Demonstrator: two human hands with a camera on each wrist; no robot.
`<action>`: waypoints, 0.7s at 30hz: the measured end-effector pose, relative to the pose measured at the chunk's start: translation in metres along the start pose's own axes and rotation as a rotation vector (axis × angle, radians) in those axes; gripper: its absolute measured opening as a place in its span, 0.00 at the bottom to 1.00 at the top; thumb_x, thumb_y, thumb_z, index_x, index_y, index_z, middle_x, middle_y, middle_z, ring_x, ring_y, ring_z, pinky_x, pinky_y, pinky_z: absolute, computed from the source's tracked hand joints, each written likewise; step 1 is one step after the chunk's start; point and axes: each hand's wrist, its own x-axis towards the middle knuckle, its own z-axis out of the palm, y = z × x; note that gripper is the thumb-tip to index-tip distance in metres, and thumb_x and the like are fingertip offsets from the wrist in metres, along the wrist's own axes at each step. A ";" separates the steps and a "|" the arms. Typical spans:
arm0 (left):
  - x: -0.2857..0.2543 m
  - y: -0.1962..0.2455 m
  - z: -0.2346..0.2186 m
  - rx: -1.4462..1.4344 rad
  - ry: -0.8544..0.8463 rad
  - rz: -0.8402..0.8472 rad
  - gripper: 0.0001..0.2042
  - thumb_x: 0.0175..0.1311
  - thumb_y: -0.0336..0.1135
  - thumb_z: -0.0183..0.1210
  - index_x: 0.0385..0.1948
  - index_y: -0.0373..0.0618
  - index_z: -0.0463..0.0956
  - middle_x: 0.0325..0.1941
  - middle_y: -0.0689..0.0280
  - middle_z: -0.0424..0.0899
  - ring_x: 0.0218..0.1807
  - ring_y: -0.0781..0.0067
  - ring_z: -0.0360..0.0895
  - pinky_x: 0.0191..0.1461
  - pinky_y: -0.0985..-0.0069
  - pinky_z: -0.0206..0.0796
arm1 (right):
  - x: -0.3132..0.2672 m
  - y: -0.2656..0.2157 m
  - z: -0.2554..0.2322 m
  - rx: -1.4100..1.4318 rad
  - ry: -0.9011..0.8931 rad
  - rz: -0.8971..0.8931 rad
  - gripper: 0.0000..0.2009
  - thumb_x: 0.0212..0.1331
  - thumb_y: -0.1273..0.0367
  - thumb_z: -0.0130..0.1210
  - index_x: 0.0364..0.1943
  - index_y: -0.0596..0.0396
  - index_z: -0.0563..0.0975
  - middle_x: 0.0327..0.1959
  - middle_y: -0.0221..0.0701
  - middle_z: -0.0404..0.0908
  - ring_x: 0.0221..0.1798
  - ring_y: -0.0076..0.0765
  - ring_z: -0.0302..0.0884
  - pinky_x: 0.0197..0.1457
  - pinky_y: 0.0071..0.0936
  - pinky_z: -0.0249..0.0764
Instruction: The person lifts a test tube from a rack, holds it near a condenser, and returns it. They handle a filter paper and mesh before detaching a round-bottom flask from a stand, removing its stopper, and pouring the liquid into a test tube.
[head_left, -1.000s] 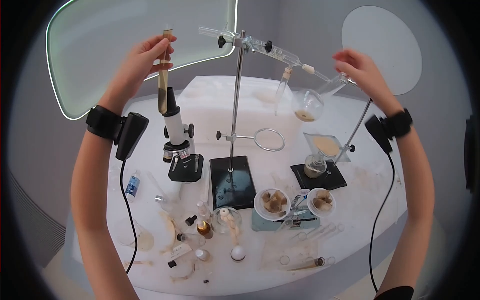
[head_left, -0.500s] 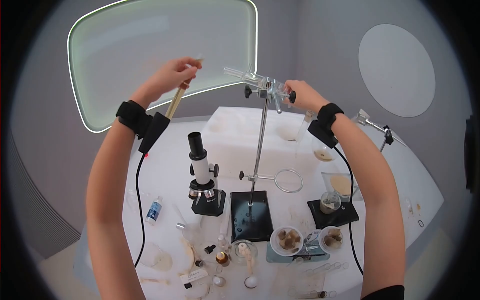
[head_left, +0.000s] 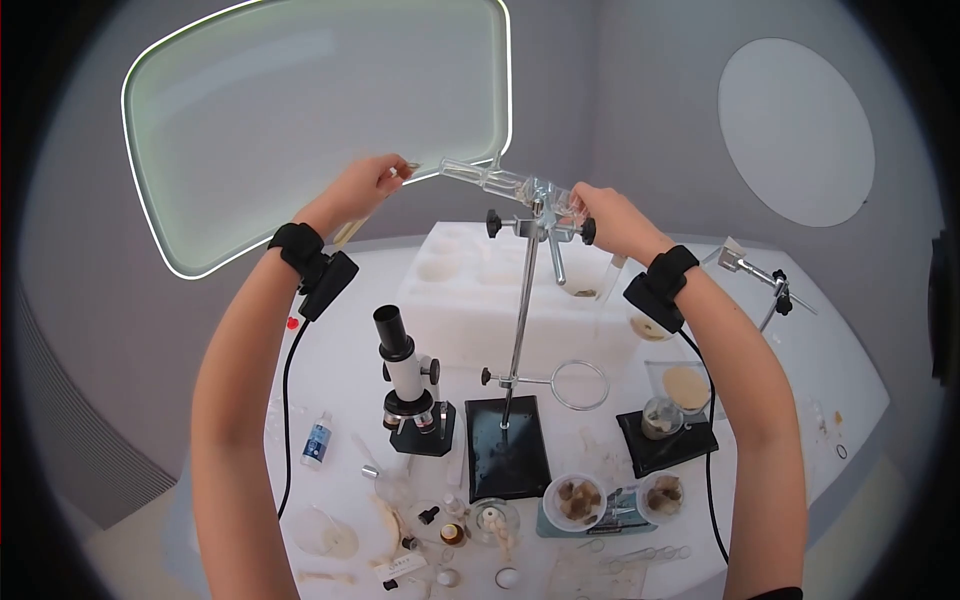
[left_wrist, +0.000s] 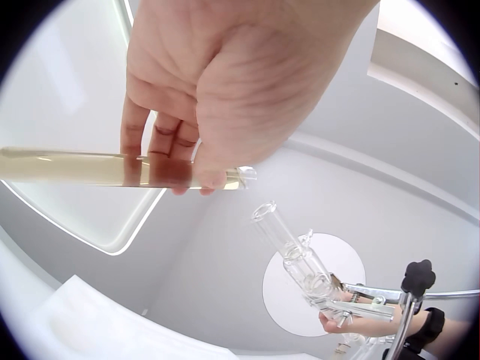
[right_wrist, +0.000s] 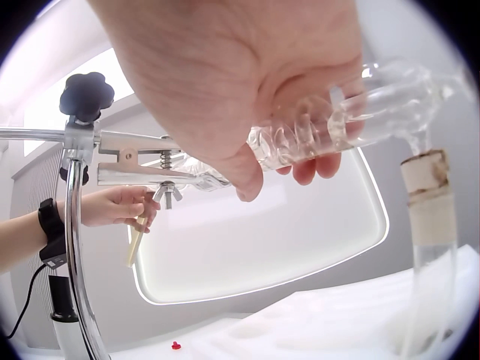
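Observation:
A test tube (left_wrist: 67,169) of pale yellowish liquid is pinched between the thumb and fingers of the left hand (left_wrist: 232,82). In the head view it slants, its mouth near the open upper end of a glass condenser (head_left: 485,178), with a gap between them. The right hand (right_wrist: 247,71) grips the coiled part of the condenser, its fingers wrapped around the glass. Beside that hand, a metal clamp (right_wrist: 131,161) on the stand holds the condenser. A tube with a brown stopper (right_wrist: 431,176) hangs below the condenser's far end.
A microscope (head_left: 405,370) stands left of the black stand base (head_left: 508,450). An iron ring (head_left: 580,386) projects from the stand. Behind is a white foam block (head_left: 450,310). At right are another stand base (head_left: 665,445) and a round flask (head_left: 650,328); bowls and small glassware lie in front.
The right hand has moved left from beside the flask's neck and taken hold of the condenser. The left hand has tilted the upright tube and brought its mouth towards the condenser's open end.

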 end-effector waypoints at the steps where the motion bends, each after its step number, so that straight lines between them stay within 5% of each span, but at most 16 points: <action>1: 0.003 -0.005 0.003 -0.051 -0.012 0.010 0.08 0.60 0.29 0.48 0.39 0.43 0.72 0.23 0.64 0.72 0.27 0.72 0.66 0.34 0.75 0.60 | 0.000 0.001 0.001 -0.001 0.002 0.007 0.09 0.48 0.75 0.54 0.34 0.61 0.68 0.28 0.42 0.74 0.32 0.46 0.72 0.38 0.34 0.67; 3: 0.006 -0.002 0.005 -0.106 -0.030 0.025 0.08 0.60 0.29 0.47 0.39 0.42 0.71 0.24 0.64 0.73 0.28 0.72 0.67 0.36 0.75 0.60 | 0.000 0.005 0.005 0.013 0.063 -0.047 0.16 0.51 0.59 0.55 0.31 0.59 0.70 0.25 0.41 0.76 0.31 0.49 0.73 0.36 0.36 0.68; 6: 0.007 0.000 0.008 -0.120 -0.126 0.027 0.08 0.61 0.28 0.45 0.40 0.42 0.70 0.29 0.67 0.73 0.34 0.76 0.69 0.43 0.77 0.62 | 0.002 0.007 0.005 0.041 0.041 -0.030 0.15 0.52 0.61 0.55 0.32 0.59 0.69 0.25 0.42 0.76 0.31 0.49 0.73 0.36 0.37 0.67; 15: 0.019 0.006 0.004 -0.117 -0.167 0.133 0.08 0.60 0.25 0.46 0.39 0.39 0.69 0.31 0.62 0.74 0.34 0.72 0.70 0.44 0.75 0.63 | 0.000 0.004 -0.012 0.143 -0.142 0.024 0.19 0.51 0.61 0.53 0.43 0.59 0.69 0.38 0.43 0.76 0.43 0.45 0.73 0.47 0.34 0.68; 17: 0.020 0.008 -0.001 -0.080 -0.160 0.159 0.07 0.59 0.24 0.46 0.39 0.38 0.69 0.32 0.61 0.74 0.34 0.70 0.70 0.43 0.74 0.63 | -0.009 0.006 -0.018 0.266 -0.004 -0.075 0.18 0.54 0.62 0.51 0.45 0.59 0.69 0.42 0.40 0.75 0.48 0.40 0.71 0.51 0.32 0.66; 21: 0.017 0.011 -0.003 0.009 -0.107 0.227 0.07 0.59 0.24 0.47 0.37 0.38 0.69 0.34 0.59 0.74 0.35 0.64 0.71 0.41 0.72 0.63 | -0.037 0.019 -0.036 0.622 0.230 0.042 0.14 0.59 0.65 0.46 0.45 0.59 0.69 0.45 0.34 0.73 0.52 0.30 0.68 0.56 0.27 0.62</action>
